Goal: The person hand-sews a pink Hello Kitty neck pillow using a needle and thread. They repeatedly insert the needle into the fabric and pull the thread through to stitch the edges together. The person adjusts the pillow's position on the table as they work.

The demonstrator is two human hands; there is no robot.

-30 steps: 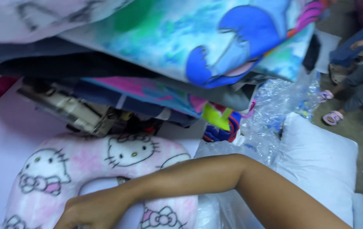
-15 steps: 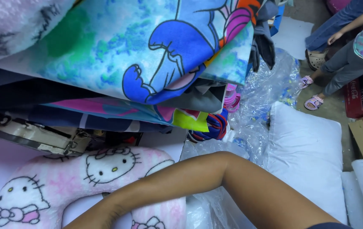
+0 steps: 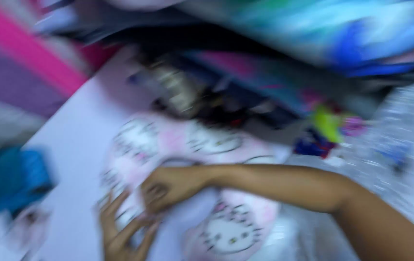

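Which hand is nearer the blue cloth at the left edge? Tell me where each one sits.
Left. The left hand lies at the pink cat-print pillow's lower left edge, on the blue cloth's side. The right hand rests on the pillow, farther from it.

Crinkled clear plastic packaging (image 3: 390,145), right side

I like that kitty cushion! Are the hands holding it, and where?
Both hands press on the pink, ring-shaped cushion with cat faces: right hand and left hand on its left arm. The blur hides whether the fingers really grip.
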